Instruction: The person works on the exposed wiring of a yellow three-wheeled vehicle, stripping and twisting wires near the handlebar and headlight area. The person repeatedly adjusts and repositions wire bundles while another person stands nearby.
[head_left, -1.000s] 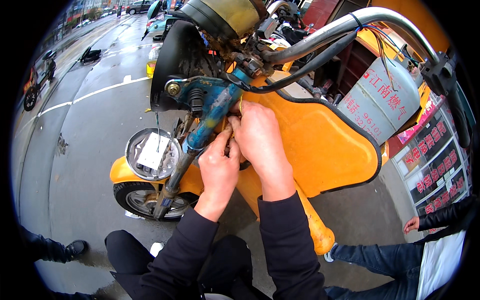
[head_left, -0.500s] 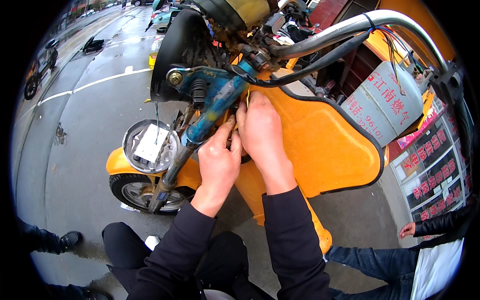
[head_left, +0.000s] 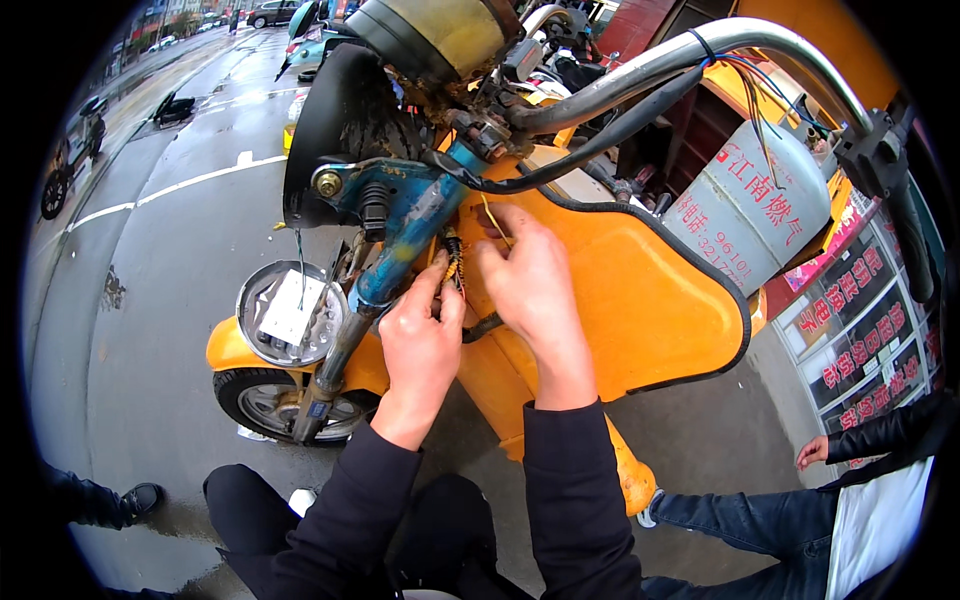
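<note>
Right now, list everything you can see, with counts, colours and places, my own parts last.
Main visible things:
Yellow wire: one, yellow, centre
Wire bundle: one, dark and yellow, centre
Frame tube: one, scuffed blue, left of the bundle
Body panel: one, orange, right of centre
Round lamp unit: one, silver, above the wheel
Front wheel: one, black tyre, lower left
Bowl-shaped housing: one, black, upper left
Handlebar: one, silver, upper right
Cylinder: one, grey, right
Bystander's hand: one, bare, far right
Left grip: one, bare, at the bundle
Right grip: one, bare, at the yellow wire
Sleeves: two, dark, lower centre
</note>
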